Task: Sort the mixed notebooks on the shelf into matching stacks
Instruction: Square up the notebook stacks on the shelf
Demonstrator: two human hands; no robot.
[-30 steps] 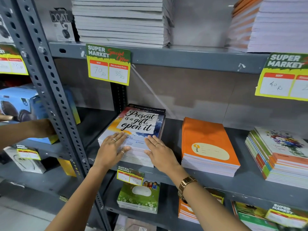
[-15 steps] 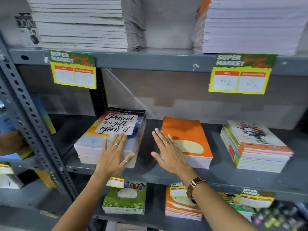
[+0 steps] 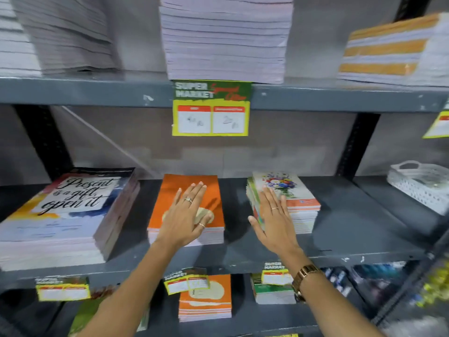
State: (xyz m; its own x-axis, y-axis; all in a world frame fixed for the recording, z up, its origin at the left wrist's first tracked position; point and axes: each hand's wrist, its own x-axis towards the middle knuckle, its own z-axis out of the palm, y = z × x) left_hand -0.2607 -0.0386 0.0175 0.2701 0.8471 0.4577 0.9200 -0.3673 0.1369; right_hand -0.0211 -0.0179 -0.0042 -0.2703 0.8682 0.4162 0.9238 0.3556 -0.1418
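Head view: my left hand lies flat, fingers released, on the orange stack; right hand, fingers spread, touches the mixed floral stack on the shelf. I should lift odd covers singly.

A yellow and green price tag reading "Super Market" hangs from the front edge of the upper grey shelf, at its middle. A white perforated plastic basket sits at the far right end of the middle shelf. Three smaller price tags, blurred, hang along that shelf's front edge.
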